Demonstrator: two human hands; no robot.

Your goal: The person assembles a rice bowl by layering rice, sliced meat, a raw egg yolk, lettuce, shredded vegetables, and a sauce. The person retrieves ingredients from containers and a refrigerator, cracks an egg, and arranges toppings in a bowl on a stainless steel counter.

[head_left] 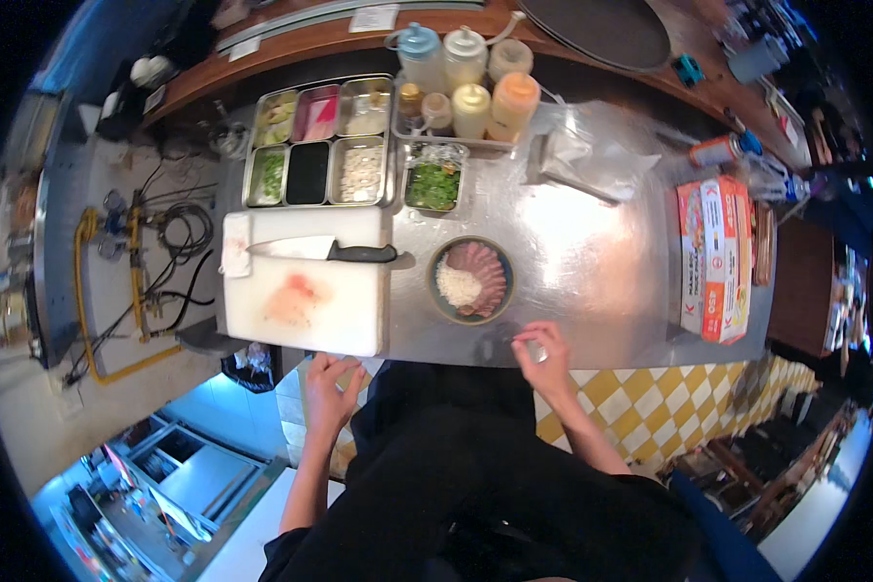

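Note:
My left hand (332,390) hangs at the table's front edge, just below the white cutting board (344,310). Its fingers are loosely bent and apart, with nothing seen in them. At the same edge, further right, my right hand (549,367) has its fingers half curled and the thumb apart; no held thing shows. Nearest to it is a dark-rimmed bowl (511,291) holding white rice (458,287) and fanned slices of pinkish meat (490,272). A black-handled knife (359,253) lies across the board, its blade tip by a folded white cloth (236,242). Reddish stains mark the board.
Behind the board sit metal containers (363,175) of toppings and a tub of chopped greens (433,186). Squeeze bottles (470,112) stand in a tray beyond. Clear plastic (611,155) lies back right; an orange-and-white box (716,260) stands at the right end.

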